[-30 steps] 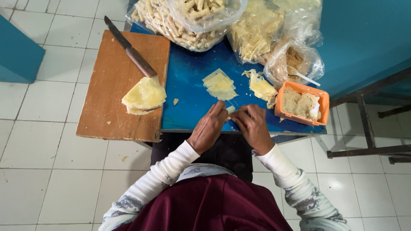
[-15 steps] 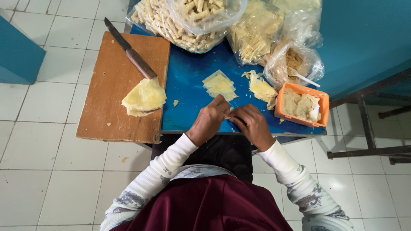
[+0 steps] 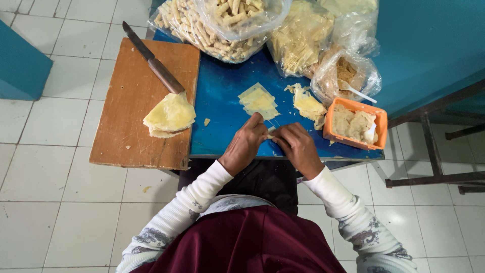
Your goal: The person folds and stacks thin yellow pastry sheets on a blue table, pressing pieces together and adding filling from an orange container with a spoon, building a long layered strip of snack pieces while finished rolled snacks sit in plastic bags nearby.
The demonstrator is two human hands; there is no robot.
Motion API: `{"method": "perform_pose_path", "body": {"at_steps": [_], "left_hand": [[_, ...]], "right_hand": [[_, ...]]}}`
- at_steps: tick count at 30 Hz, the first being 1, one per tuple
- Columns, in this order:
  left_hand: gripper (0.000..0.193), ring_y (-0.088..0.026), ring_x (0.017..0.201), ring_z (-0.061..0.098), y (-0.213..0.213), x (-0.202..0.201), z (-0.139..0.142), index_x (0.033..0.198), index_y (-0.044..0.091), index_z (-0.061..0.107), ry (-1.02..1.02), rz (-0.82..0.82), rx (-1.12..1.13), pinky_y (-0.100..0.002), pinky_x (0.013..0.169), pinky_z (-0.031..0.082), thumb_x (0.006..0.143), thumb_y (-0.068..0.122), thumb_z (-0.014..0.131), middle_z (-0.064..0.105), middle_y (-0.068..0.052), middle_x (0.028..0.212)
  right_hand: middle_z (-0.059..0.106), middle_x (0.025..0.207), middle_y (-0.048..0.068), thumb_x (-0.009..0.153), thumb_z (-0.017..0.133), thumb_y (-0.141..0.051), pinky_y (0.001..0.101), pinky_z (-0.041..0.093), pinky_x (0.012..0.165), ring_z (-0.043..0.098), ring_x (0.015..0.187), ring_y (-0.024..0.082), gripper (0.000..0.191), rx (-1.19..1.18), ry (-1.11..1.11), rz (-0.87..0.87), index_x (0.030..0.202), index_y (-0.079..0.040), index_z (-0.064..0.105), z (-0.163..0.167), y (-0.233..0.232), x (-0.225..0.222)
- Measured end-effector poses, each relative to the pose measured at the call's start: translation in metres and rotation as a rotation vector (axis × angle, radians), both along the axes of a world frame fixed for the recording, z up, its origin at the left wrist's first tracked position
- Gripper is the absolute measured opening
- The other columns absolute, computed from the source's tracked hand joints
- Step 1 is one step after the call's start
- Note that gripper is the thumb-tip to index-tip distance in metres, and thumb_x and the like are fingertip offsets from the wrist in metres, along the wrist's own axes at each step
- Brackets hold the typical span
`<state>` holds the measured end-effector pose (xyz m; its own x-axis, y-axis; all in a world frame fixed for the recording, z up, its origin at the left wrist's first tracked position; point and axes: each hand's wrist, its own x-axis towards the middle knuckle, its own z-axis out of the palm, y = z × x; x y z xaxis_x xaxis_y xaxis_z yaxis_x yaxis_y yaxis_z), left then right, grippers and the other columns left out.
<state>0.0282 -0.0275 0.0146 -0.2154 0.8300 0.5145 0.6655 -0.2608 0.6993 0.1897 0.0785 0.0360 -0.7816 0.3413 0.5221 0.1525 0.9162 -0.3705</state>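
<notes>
One blue surface (image 3: 222, 101) carries the work; one wooden cutting board (image 3: 126, 126) lies at its 9 o'clock side, overhanging the edge; one knife (image 3: 154, 63) rests on the board, blade toward 11 o'clock; one round stack of pale wrappers (image 3: 170, 115) sits on the board just below the knife handle. One small stack of cut square wrappers (image 3: 258, 101) lies at the centre of the surface; one looser heap of wrapper pieces (image 3: 308, 105) lies at its 3 o'clock. One orange tub (image 3: 328, 124) of pale filling stands at the 3 o'clock edge. Four clear plastic bags line the 12 o'clock side; the largest, the bag of finished rolls (image 3: 222, 25), holds too many rolls to count; one bag of crumbs (image 3: 346, 73) has a white spoon in it.

Both forearms come in from 6 o'clock in white sleeves; the left hand (image 3: 246, 144) and right hand (image 3: 299, 147) meet at the near edge, fingers curled inward, pinching one small wrapper piece (image 3: 272, 132) between their fingertips, directly at 6 o'clock from the square stack. Most of that piece is hidden by the fingers; its shape cannot be made out. The bags are cut off by the upper frame edge; the person's lap hides the near underside of the surface.
</notes>
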Motion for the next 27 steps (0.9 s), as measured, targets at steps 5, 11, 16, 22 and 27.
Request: {"method": "perform_pose_path", "body": {"at_steps": [5,11,16,22,27], "left_hand": [[0.024,-0.036,0.098,0.060,-0.004,0.003,0.008,0.100,0.001,0.061,0.058,0.012,0.021,-0.046,0.073,0.050,0.080,-0.003,0.074,0.051,-0.016,0.107],[0.018,-0.033,0.101,0.059,0.003,0.001,0.007,0.096,0.001,0.060,0.128,0.073,0.006,-0.044,0.079,0.051,0.084,-0.001,0.074,0.051,-0.014,0.105],[0.016,-0.033,0.100,0.060,0.004,0.001,0.004,0.101,-0.001,0.063,0.115,0.141,0.031,-0.043,0.080,0.052,0.087,-0.003,0.070,0.053,-0.015,0.106],[0.018,-0.035,0.096,0.061,-0.003,-0.011,0.009,0.104,-0.003,0.063,0.138,0.277,0.042,-0.043,0.078,0.053,0.088,0.000,0.071,0.055,-0.016,0.103],[0.014,-0.035,0.096,0.063,-0.008,-0.022,0.010,0.104,-0.002,0.064,0.059,0.334,-0.011,-0.043,0.076,0.054,0.092,0.002,0.069,0.056,-0.016,0.106]], "right_hand": [[0.063,0.095,0.011,0.085,0.076,-0.003,0.0414,0.050,0.078,0.059,0.091,0.031,0.014,0.110,0.005,-0.062,0.099,-0.003,0.071,-0.004,-0.004,-0.003],[0.067,0.109,0.008,0.089,0.068,0.004,0.0411,0.049,0.086,0.060,0.098,0.028,0.027,0.164,0.007,-0.081,0.115,-0.004,0.071,-0.004,-0.011,0.005],[0.067,0.121,0.006,0.082,0.063,0.006,0.0411,0.047,0.093,0.060,0.106,0.027,0.046,0.234,-0.073,-0.114,0.126,-0.006,0.069,-0.004,-0.013,0.009],[0.061,0.122,0.008,0.081,0.064,0.005,0.0402,0.047,0.094,0.054,0.104,0.028,0.055,0.273,-0.143,-0.130,0.134,-0.008,0.068,-0.003,-0.002,0.000],[0.060,0.108,0.009,0.083,0.065,0.006,0.0371,0.048,0.089,0.053,0.097,0.028,0.053,0.270,-0.176,-0.110,0.134,-0.009,0.069,-0.002,0.007,-0.008]]}}
